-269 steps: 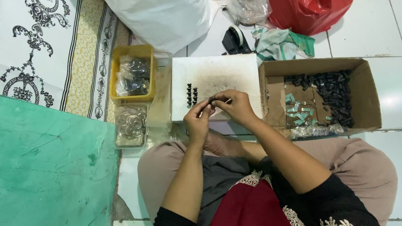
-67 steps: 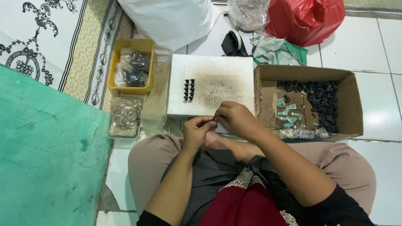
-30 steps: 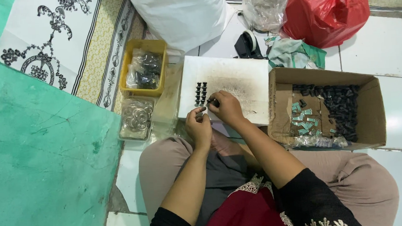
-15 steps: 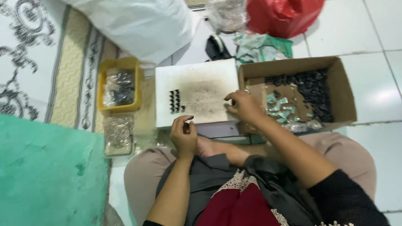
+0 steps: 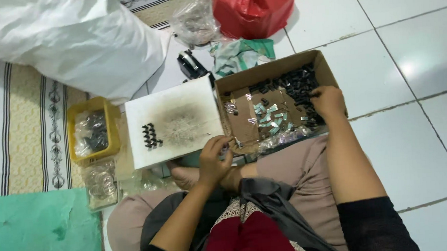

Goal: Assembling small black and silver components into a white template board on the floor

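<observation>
A cardboard box [image 5: 327, 69] lies on the floor tiles, long axis running left to right, open top facing up. The right hand [image 5: 327, 101] rests inside it, fingers curled on small black parts [image 5: 295, 83]. Just left of the box, the left hand [image 5: 214, 159] pinches something too small to identify.

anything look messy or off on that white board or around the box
The white board carries a dark sooty smudge at its middle, beside a neat cluster of small black parts. The cardboard box holds black and silvery pieces loosely jumbled. Nothing looks spilled or broken.
</observation>
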